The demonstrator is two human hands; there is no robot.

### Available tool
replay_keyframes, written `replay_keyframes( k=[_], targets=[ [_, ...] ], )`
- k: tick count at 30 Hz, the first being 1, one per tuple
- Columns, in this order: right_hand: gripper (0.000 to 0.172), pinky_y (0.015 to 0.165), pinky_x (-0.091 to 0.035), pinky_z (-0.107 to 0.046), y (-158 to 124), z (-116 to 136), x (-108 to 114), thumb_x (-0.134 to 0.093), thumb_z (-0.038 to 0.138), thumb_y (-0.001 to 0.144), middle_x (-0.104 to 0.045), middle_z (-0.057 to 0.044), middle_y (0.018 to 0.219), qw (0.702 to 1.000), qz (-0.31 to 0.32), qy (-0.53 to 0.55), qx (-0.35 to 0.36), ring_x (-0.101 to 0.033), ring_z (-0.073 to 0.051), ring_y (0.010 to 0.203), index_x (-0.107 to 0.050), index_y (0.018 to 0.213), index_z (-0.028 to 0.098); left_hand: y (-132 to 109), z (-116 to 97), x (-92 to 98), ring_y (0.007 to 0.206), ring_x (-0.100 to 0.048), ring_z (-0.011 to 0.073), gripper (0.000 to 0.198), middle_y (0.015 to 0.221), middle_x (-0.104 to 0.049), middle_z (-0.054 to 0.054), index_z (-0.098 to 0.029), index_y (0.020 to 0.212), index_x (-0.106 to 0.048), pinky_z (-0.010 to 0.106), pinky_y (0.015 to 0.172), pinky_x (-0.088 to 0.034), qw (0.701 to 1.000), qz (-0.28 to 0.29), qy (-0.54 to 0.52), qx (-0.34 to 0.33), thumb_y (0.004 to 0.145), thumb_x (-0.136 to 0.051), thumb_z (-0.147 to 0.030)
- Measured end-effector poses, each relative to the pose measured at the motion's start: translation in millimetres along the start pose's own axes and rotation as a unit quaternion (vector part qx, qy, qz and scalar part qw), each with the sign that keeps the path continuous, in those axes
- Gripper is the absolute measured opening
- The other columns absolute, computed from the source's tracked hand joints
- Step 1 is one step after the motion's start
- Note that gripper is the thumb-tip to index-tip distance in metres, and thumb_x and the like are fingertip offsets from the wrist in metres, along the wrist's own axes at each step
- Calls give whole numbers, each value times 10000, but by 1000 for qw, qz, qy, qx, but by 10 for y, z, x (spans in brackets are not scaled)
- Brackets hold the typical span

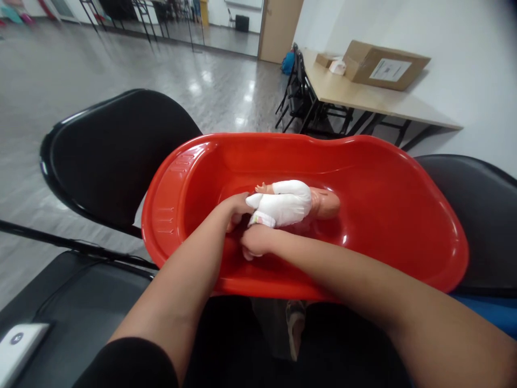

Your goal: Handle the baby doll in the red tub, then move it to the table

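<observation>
Hands meet low in the middle of a red plastic tub (388,178), which rests across black chairs (117,156) in front of the person. The left hand (236,207) is curled around the near end of a small doll (293,202) dressed in white, gripping it at the legs; the right hand (256,242) sits just below, fingers closed on the hem of the doll's white garment. The doll lies on its side on the tub floor, head toward the right, well clear of the raised red rim on every side, so there is bare tub floor left and right of it. Beyond the far rim the grey floor (141,70) runs wide and free toward a mirrored wall. To the right, a wooden table (363,97) stands against the white wall with a cardboard box (383,64) on it; the box carries a white label (390,70), its print too small to read. A white device (18,350) lies at the lower left edge.
</observation>
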State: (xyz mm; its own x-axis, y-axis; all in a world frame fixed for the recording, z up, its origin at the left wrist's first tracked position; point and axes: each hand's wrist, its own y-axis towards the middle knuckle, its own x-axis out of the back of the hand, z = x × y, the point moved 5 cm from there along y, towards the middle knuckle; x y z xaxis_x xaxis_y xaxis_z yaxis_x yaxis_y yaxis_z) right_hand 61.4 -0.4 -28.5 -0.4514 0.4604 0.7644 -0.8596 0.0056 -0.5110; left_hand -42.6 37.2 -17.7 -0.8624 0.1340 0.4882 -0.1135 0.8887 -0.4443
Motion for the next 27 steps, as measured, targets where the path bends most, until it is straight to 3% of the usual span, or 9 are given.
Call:
replay_keyframes(
  k=[2, 4, 9, 13, 16, 19, 22, 24, 27],
  targets=[
    [135, 759, -459, -294, -160, 9, 52, -672, 176, 822, -735, -61, 966, 1000, -6, -5, 4, -639, -189, 832, -743, 937, 173, -11, -31, -30, 960, -710, 251, 791, 1218, -718, 116, -209, 1411, -543, 266, 746, -564, 998, 14, -53, -21, 673, -803, -322],
    [213, 738, -433, -299, -363, -8, 149, -544, 187, 896, -723, -67, 1060, 998, -61, 1, 0, -631, -197, 870, -700, 1041, 188, -12, -31, -57, 1049, -701, 268, 905, 1324, -673, 125, -235, 1512, -450, 271, 787, -573, 993, 2, -115, -36, 687, -808, -340],
    [275, 806, -436, -291, -839, -143, 268, -474, 137, 906, -710, -32, 1095, 984, -151, 99, -6, -626, -181, 930, -643, 1105, 225, 9, -34, -89, 1315, -576, 286, 1018, 1535, -502, 157, -181, 1620, -311, 272, 983, -528, 976, -70, -183, -97, 736, -792, -337],
    [287, 864, -454, -303, -947, -283, 231, -468, 122, 905, -707, -33, 1131, 968, -190, 159, -32, -631, -192, 991, -656, 1099, 220, -33, -143, -136, 1236, -626, 232, 653, 1378, -643, 90, -196, 1435, -549, 238, 958, -523, 967, -63, -189, -159, 823, -717, -350],
    [294, 902, -457, -307, -946, -342, 190, -478, 117, 898, -715, -27, 1121, 956, -225, 187, -34, -635, -189, 1011, -671, 1094, 222, -72, -157, -144, 1135, -665, 214, 449, 1278, -696, 63, -211, 1293, -637, 238, 891, -536, 972, -65, -159, -162, 872, -648, -365],
    [280, 886, -461, -298, -955, -401, 161, -481, 122, 901, -723, -12, 1074, 943, -250, 216, -40, -646, -177, 987, -682, 1068, 223, -70, -86, -101, 1103, -669, 224, 517, 1286, -693, 56, -242, 1345, -623, 245, 859, -532, 985, -75, -95, -126, 853, -659, -397],
    [257, 868, -470, -285, -973, -472, 168, -474, 129, 912, -728, -1, 1027, 926, -277, 254, -38, -657, -157, 942, -673, 1047, 218, -47, -30, -72, 1046, -682, 246, 646, 1261, -704, 66, -239, 1397, -594, 248, 805, -527, 994, -29, -35, -96, 783, -716, -403],
    [246, 856, -480, -281, -975, -530, 184, -471, 132, 911, -730, -5, 1002, 914, -296, 276, -40, -662, -155, 930, -663, 1044, 210, -38, -9, -62, 954, -698, 255, 623, 1163, -737, 68, -225, 1343, -629, 258, 742, -526, 997, 13, -1, -76, 749, -721, -388],
    [243, 845, -495, -280, -968, -634, 207, -473, 147, 897, -728, -11, 1003, 888, -339, 306, -58, -665, -153, 920, -654, 1049, 203, -21, 42, -21, 832, -701, 251, 507, 1012, -759, 58, -212, 1228, -684, 270, 679, -517, 998, 27, 28, -41, 740, -669, -348]
  ],
)
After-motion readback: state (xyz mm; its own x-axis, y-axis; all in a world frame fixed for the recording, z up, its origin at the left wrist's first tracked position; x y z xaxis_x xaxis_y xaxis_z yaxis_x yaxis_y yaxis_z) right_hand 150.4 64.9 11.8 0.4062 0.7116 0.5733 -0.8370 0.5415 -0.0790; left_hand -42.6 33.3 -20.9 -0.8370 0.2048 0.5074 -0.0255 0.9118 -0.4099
